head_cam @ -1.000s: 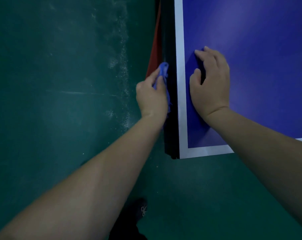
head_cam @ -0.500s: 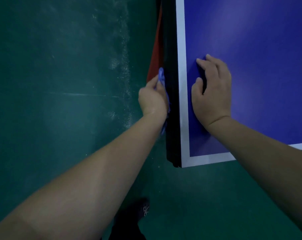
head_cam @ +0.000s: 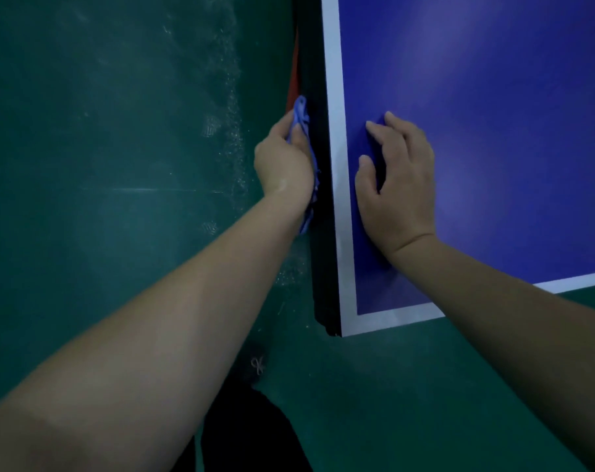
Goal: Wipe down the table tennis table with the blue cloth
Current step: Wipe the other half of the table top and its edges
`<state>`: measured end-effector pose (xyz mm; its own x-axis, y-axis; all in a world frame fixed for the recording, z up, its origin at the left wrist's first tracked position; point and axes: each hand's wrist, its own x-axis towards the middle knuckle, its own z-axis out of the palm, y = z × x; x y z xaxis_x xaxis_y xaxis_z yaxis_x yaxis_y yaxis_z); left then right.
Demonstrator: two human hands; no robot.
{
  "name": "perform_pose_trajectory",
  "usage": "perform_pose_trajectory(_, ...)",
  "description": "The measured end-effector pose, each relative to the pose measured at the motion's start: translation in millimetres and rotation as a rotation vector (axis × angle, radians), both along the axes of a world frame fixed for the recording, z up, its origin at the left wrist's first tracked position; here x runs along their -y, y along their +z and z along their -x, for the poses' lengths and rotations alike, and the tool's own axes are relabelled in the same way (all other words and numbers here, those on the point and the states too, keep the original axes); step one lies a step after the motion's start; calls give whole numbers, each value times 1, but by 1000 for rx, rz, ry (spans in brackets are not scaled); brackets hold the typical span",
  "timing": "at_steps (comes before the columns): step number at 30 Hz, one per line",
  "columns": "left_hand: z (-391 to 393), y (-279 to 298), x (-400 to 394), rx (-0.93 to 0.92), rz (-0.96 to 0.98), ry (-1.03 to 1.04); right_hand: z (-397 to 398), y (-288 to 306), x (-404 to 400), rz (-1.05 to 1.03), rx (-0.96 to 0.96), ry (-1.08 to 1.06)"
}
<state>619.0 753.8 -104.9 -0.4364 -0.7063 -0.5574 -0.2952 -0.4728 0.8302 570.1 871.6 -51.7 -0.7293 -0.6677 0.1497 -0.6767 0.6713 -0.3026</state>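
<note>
The table tennis table (head_cam: 493, 97) fills the upper right, a blue top with a white border line and a black side edge. My left hand (head_cam: 284, 161) grips the blue cloth (head_cam: 301, 112) and holds it against that black side edge, below the top's left border. The cloth sticks out above my fingers and trails below my wrist. My right hand (head_cam: 396, 185) rests on the blue top near the corner, fingers bent with the tips touching the surface. It holds nothing.
A dark green floor (head_cam: 102, 131) with pale scuff marks lies to the left and below. A red part (head_cam: 293, 86) shows under the table's edge. My dark shoe (head_cam: 252, 369) and trouser leg are at the bottom centre, near the table corner.
My left hand with the cloth has slid slightly nearer along the black side edge. My right hand has stayed in place on the top.
</note>
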Motion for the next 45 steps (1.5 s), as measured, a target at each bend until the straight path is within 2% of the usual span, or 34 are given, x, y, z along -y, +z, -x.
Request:
perform_pose_trajectory(3, -27, 6, -29, 44, -31, 11, 0, 0, 1, -3, 7, 16)
perform_pose_trajectory(6, -38, 20, -44, -19, 72, 32, -1, 0, 2, 11, 36, 30)
perform_pose_trajectory(9, -13, 23, -18, -118, 160, 33, 0, 0, 3, 36, 38, 42)
perform_pose_trajectory(11, 8, 19, 9, -98, 174, 21, 1, -1, 1, 42, 44, 42)
perform_pose_trajectory(14, 19, 3, 26, -29, 95, -33, 4, 0, 2, 55, 75, 36)
perform_pose_trajectory(17, -1, -7, 9, -34, 14, -37, 22, 3, 16, 50, 69, 40)
perform_pose_trajectory(20, -8, 2, -3, -95, 183, -5, 53, 6, 46, 44, 36, 5)
perform_pose_trajectory(22, 16, 2, 23, -137, 277, 39, 75, 3, 71, 27, 29, -40)
perform_pose_trajectory(25, 60, -7, 68, -152, 163, 16, 108, 2, 113, -15, 24, -78)
perform_pose_trajectory(27, 68, -15, 77, -76, 71, 3, 133, 5, 142, -44, 3, -77)
perform_pose_trajectory(29, 59, -14, 68, -62, 86, -6, 159, 9, 171, -38, -16, -93)
perform_pose_trajectory(31, 51, 2, 61, -135, 114, 9, 182, 11, 197, -30, -27, -122)
perform_pose_trajectory(35, 98, 11, 109, -160, 213, 50, 202, 3, 227, -75, -31, -70)
perform_pose_trajectory(38, 135, -2, 152, -153, 78, 40, 204, -2, 230, -62, -42, -91)
perform_pose_trajectory(41, 123, -2, 141, -135, -39, 23, 203, -2, 229, -53, -29, -121)
perform_pose_trajectory(45, 102, 25, 123, -191, 131, 16, 202, -2, 227, -55, -17, -130)
